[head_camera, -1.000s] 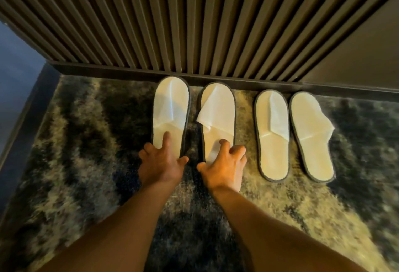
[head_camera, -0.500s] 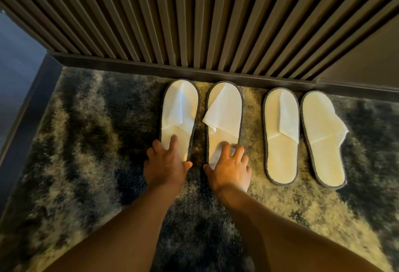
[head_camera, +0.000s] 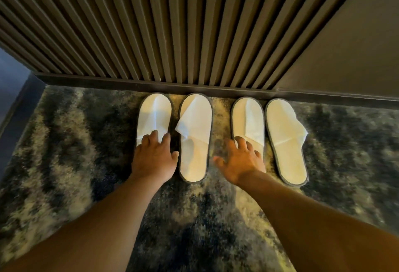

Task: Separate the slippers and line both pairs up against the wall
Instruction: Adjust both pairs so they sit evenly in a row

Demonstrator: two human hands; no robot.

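Several white slippers with grey edging lie toe-first against the slatted wall (head_camera: pixel 172 23). The far-left slipper (head_camera: pixel 154 114) has my left hand (head_camera: pixel 154 159) resting flat on its heel, fingers spread. The second slipper (head_camera: pixel 195 140) lies free beside it, its upper flap folded askew. My right hand (head_camera: pixel 240 159) lies open, fingers apart, over the heel of the third slipper (head_camera: pixel 248 118). The fourth slipper (head_camera: pixel 286 142) sits at the right, angled slightly outward, its upper sticking out sideways.
The slippers lie on a shaggy dark-and-pale rug (head_camera: pixel 75 153). A dark baseboard (head_camera: pixel 108 80) runs under the wall. A plain dark panel (head_camera: pixel 345 55) stands at the right, and a dark floor strip (head_camera: pixel 13 107) borders the rug's left.
My right hand has left the second slipper and moved right onto the third slipper's heel. The left pair now lies closer to the wall. My left hand stays on the far-left slipper.
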